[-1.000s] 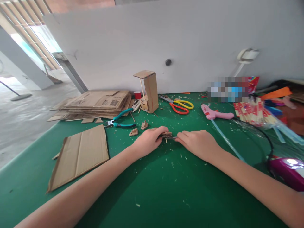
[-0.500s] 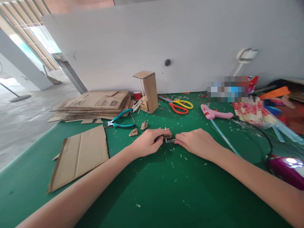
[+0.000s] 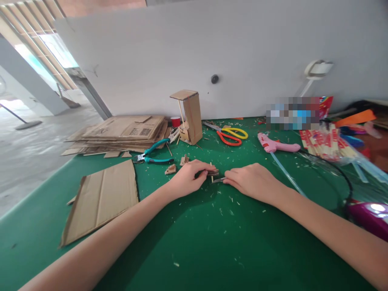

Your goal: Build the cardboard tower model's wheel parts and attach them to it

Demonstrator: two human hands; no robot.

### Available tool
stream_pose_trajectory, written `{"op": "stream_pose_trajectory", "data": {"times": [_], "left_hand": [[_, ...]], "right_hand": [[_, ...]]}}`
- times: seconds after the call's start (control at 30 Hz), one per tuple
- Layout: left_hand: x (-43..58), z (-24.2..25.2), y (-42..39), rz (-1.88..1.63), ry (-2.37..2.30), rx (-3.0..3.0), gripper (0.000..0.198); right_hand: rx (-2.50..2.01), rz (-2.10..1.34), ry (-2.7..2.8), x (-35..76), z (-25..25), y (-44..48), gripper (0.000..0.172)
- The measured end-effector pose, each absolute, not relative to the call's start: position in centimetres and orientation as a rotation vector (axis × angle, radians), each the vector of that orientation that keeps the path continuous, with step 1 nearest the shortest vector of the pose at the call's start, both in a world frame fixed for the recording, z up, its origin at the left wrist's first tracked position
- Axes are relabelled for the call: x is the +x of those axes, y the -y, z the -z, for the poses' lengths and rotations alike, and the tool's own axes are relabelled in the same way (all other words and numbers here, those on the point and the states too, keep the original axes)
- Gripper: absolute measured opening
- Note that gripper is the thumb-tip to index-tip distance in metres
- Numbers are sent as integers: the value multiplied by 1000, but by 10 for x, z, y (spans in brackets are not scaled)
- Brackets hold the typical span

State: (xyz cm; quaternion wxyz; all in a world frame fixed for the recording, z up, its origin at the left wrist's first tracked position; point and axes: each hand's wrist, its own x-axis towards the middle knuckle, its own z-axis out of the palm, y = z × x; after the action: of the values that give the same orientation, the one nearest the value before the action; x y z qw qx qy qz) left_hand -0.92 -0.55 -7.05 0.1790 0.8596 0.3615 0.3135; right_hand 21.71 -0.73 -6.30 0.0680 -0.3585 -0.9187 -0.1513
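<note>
My left hand [image 3: 189, 177] pinches a small layered cardboard piece [image 3: 214, 171] between thumb and fingers, low over the green table. A thin pale stick [image 3: 212, 178] pokes out of that piece, above and below. Closed around a thin metal blade [image 3: 218, 180] is my right hand [image 3: 253, 180]; its fingers hide the rear of the blade. The blade points left, its tip at or close to the stick's lower end; contact cannot be made out. Two small cut cardboard pieces [image 3: 170, 169] lie just beyond my left hand.
Teal-handled cutting pliers [image 3: 154, 152], scissors [image 3: 232, 135] and a small cardboard stand [image 3: 194, 117] are farther back. A cardboard stack [image 3: 121, 131] and a loose sheet [image 3: 101, 194] lie left. To the right are a pink glue gun [image 3: 277, 144], its cable and a purple device [image 3: 370, 216].
My left thumb and fingers have shifted on the cardboard piece, and more of the stick shows below it. The blade stays beside it. The view has turned very slightly.
</note>
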Motion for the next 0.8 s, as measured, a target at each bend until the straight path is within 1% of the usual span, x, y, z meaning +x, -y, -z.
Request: {"op": "stream_pose_trajectory", "data": {"times": [0.13, 0.37, 0.57, 0.8], "left_hand": [[-9, 71, 8, -908, -1013, 2444, 30], [-8, 71, 9, -954, -1030, 2445, 22], [-7, 71, 9, -974, -976, 2487, 22], [-7, 67, 11, -972, -982, 2508, 22]], "right_hand": [[-1146, 618, 2659, 216, 68, 12, 33], [-1097, 553, 2741, 217, 64, 13, 30], [-1117, 709, 2636, 216, 67, 16, 33], [-1051, 559, 2721, 216, 61, 15, 31]]}}
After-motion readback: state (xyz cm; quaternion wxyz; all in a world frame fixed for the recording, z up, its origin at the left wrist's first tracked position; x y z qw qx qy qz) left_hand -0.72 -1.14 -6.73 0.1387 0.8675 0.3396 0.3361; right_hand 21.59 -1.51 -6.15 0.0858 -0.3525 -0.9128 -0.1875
